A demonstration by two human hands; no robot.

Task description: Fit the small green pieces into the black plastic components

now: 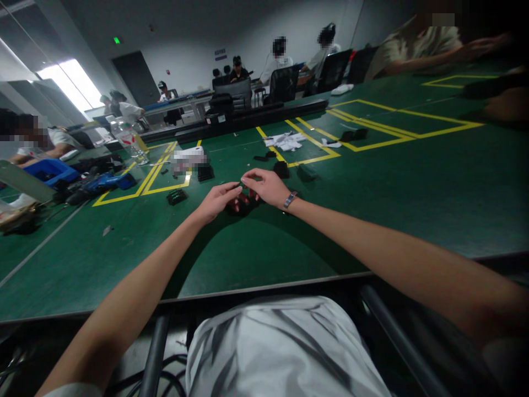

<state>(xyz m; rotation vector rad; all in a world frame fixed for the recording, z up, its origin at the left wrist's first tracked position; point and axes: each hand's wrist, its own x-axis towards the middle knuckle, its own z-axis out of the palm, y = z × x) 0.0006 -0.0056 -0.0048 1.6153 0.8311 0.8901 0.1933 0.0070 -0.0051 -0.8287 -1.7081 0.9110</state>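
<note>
Left hand (219, 199) and right hand (269, 187) meet above the green table (264, 248), thumb and fingertips of each pinched on a small dark piece (242, 184), mostly hidden by the fingers, its form too small to tell. Dark ribbed block (177, 196) lies on the table near the left hand; black block (281, 169) lies just beyond the right, white scraps (285, 141) farther back.
</note>
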